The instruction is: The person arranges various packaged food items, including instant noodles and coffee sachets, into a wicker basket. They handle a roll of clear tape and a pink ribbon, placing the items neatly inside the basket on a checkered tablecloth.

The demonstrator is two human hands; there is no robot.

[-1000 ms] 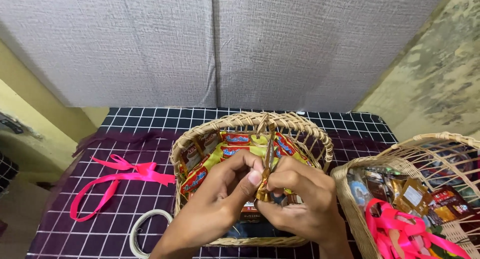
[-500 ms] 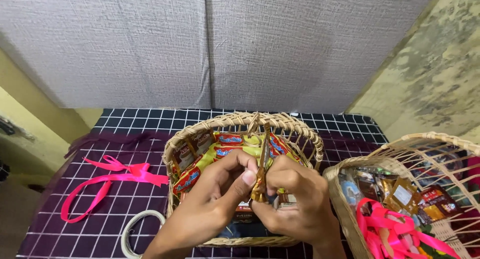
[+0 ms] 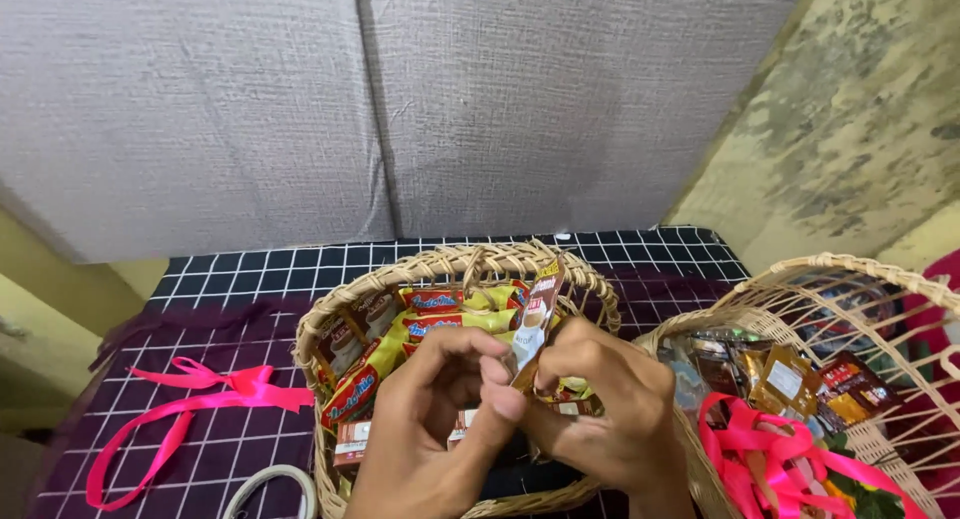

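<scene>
Both hands meet over a round wicker basket [image 3: 345, 309] filled with red, yellow and brown snack sachets [image 3: 432, 324]. My left hand [image 3: 435, 424] and my right hand [image 3: 600, 404] pinch the lower end of a narrow brown sachet [image 3: 537, 314], which stands upright and slightly tilted above the basket's contents. The fingertips of both hands touch at the sachet's base. The lower part of the basket is hidden behind my hands.
A second, larger wicker basket [image 3: 870, 279] at the right holds brown packets and a pink ribbon [image 3: 770, 449]. Another pink ribbon [image 3: 215, 394] lies on the dark grid-patterned cloth [image 3: 230, 279] at the left. A white ring [image 3: 270, 484] sits near the front edge. Grey wall behind.
The view has shifted slightly; my hands stay together on the sachet, which now sticks up more clearly above my fingers.
</scene>
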